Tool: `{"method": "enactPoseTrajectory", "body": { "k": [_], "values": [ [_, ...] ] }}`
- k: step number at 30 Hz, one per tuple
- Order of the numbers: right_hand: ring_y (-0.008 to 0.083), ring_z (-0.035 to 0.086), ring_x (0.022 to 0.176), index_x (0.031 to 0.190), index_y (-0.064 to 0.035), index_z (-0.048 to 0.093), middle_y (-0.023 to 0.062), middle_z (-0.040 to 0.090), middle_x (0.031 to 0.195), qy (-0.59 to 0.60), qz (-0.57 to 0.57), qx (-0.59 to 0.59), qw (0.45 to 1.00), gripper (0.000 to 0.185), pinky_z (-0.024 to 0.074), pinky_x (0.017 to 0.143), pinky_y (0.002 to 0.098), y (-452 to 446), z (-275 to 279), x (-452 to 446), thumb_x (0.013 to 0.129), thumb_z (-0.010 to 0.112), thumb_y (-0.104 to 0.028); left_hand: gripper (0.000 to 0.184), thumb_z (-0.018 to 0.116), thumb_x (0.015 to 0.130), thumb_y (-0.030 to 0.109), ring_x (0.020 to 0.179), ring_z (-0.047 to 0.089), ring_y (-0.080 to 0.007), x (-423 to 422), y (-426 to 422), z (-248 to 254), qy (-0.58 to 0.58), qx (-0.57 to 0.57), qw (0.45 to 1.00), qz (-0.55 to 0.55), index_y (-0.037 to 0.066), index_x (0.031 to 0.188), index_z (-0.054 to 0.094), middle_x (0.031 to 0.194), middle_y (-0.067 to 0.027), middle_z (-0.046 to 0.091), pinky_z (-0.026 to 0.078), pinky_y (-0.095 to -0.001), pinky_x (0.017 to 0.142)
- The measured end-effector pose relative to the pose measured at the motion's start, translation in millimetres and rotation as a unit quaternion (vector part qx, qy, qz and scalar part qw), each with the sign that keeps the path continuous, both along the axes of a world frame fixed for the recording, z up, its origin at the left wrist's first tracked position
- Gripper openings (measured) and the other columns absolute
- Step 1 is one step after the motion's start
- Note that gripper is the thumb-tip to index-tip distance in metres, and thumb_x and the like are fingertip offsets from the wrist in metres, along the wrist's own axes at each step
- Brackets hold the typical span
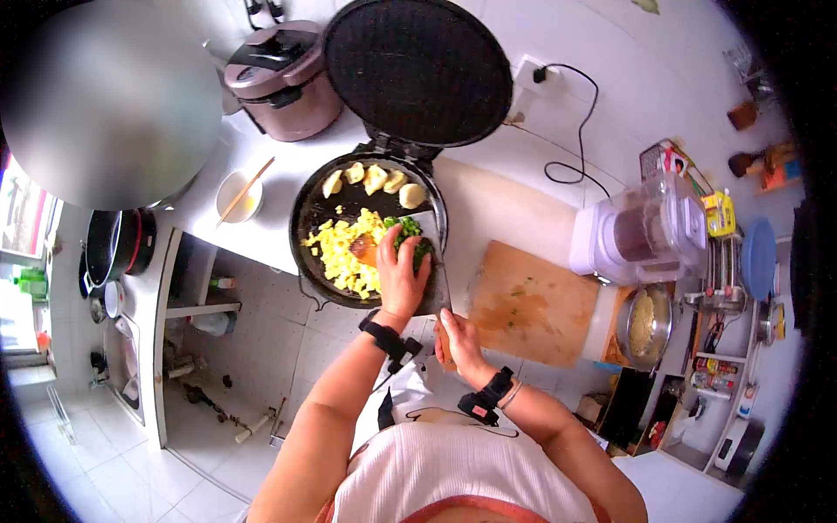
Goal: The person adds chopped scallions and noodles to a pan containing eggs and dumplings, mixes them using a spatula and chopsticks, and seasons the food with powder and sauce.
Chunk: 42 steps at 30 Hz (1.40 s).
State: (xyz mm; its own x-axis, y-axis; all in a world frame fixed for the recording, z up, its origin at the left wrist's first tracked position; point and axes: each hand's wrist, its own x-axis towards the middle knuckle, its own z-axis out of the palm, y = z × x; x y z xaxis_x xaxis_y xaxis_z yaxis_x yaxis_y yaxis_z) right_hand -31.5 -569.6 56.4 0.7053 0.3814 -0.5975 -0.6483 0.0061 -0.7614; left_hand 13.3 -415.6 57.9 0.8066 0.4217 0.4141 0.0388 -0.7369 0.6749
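Observation:
My right hand is closed round the handle of a broad cleaver, whose blade reaches over the right side of a round black pan. Chopped greens lie on or beside the blade. My left hand rests over the blade and the greens with its fingers spread. Yellow scrambled egg pieces fill the pan's left and middle, with a wooden spatula among them. Pale dough pieces sit along the far edge of the pan.
The black lid stands raised behind the pan. A bowl with chopsticks and a pressure cooker are to the left. Rightward lie a wooden cutting board, a white appliance and a metal bowl.

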Motion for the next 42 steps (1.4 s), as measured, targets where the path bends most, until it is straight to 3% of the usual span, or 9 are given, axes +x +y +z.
{"method": "enactPoseTrajectory", "body": {
  "k": [7, 13, 17, 24, 28, 34, 38, 40, 42],
  "values": [
    [0.0114, 0.046, 0.036, 0.073, -0.0043, 0.050, 0.0042, 0.048, 0.048, -0.024, 0.014, -0.076, 0.997, 0.040, 0.0365, 0.033, 0.0239, 33, 0, 17, 0.087, 0.052, -0.042, 0.036, 0.061, 0.071, 0.005, 0.103, 0.044, -0.0379, 4, 90, -47, 0.023, 0.015, 0.997, 0.072, 0.004, 0.105, 0.050, 0.115, -0.0191, 0.044, 0.037, -0.0438, 0.088],
    [0.0097, 0.047, 0.038, 0.072, -0.0031, 0.052, 0.0018, 0.049, 0.050, -0.105, 0.026, -0.183, 0.977, 0.036, 0.0382, 0.035, 0.0236, 36, 3, 29, 0.085, 0.058, -0.036, 0.032, 0.058, 0.072, 0.004, 0.105, 0.043, -0.0323, 1, 99, -44, 0.083, 0.038, 0.994, 0.065, 0.007, 0.103, 0.052, 0.111, -0.0135, 0.048, 0.030, -0.0438, 0.092],
    [0.0094, 0.047, 0.038, 0.072, -0.0028, 0.052, 0.0019, 0.050, 0.051, -0.146, 0.048, -0.219, 0.964, 0.035, 0.0380, 0.035, 0.0236, 37, 15, 30, 0.085, 0.058, -0.034, 0.027, 0.061, 0.072, 0.009, 0.098, 0.047, -0.0319, 14, 87, -32, -0.028, -0.065, 0.997, 0.023, 0.006, 0.098, 0.053, 0.104, -0.0132, 0.050, 0.036, -0.0407, 0.084],
    [0.0093, 0.047, 0.038, 0.072, -0.0024, 0.052, 0.0024, 0.050, 0.051, -0.104, 0.055, -0.161, 0.980, 0.032, 0.0385, 0.035, 0.0230, 35, 29, 26, 0.086, 0.057, -0.030, 0.018, 0.057, 0.068, 0.002, 0.081, 0.048, -0.0341, 31, 107, -35, 0.012, -0.048, 0.998, 0.026, 0.006, 0.084, 0.051, 0.084, -0.0135, 0.050, 0.038, -0.0426, 0.070],
    [0.0091, 0.047, 0.039, 0.073, -0.0020, 0.052, 0.0022, 0.050, 0.051, -0.099, 0.038, -0.136, 0.985, 0.031, 0.0384, 0.035, 0.0224, 28, 29, 29, 0.087, 0.056, -0.030, 0.017, 0.060, 0.068, 0.003, 0.082, 0.049, -0.0336, 20, 115, -45, 0.053, -0.021, 0.998, 0.029, 0.005, 0.084, 0.053, 0.084, -0.0142, 0.050, 0.039, -0.0428, 0.069],
    [0.0092, 0.047, 0.039, 0.075, -0.0025, 0.052, 0.0029, 0.050, 0.051, -0.080, 0.059, -0.125, 0.987, 0.031, 0.0391, 0.037, 0.0227, 28, 32, 35, 0.087, 0.056, -0.032, 0.022, 0.062, 0.068, 0.003, 0.085, 0.050, -0.0353, 27, 97, -15, -0.029, -0.031, 0.999, -0.015, 0.004, 0.088, 0.053, 0.090, -0.0159, 0.050, 0.041, -0.0425, 0.072],
    [0.0099, 0.047, 0.039, 0.076, -0.0031, 0.052, 0.0036, 0.050, 0.051, -0.060, 0.028, -0.101, 0.993, 0.033, 0.0394, 0.037, 0.0233, 25, 32, 32, 0.087, 0.054, -0.034, 0.020, 0.059, 0.067, 0.001, 0.083, 0.050, -0.0360, 19, 110, -35, 0.017, -0.011, 0.997, 0.070, 0.004, 0.086, 0.054, 0.089, -0.0172, 0.050, 0.042, -0.0431, 0.070],
    [0.0109, 0.047, 0.039, 0.076, -0.0034, 0.052, 0.0043, 0.050, 0.052, -0.033, 0.016, -0.063, 0.997, 0.034, 0.0391, 0.037, 0.0238, 20, 36, 32, 0.087, 0.053, -0.035, 0.015, 0.056, 0.071, 0.001, 0.082, 0.052, -0.0360, 13, 107, -40, 0.129, -0.098, 0.985, 0.057, 0.003, 0.086, 0.053, 0.088, -0.0179, 0.052, 0.043, -0.0432, 0.069],
    [0.0117, 0.047, 0.038, 0.075, -0.0034, 0.052, 0.0048, 0.049, 0.051, -0.018, 0.000, -0.044, 0.999, 0.035, 0.0387, 0.036, 0.0244, 11, 25, 32, 0.087, 0.052, -0.037, 0.023, 0.054, 0.073, 0.001, 0.086, 0.053, -0.0365, 8, 108, -53, 0.043, -0.028, 0.997, 0.055, 0.004, 0.096, 0.053, 0.093, -0.0188, 0.053, 0.043, -0.0418, 0.071]
  ]
}}
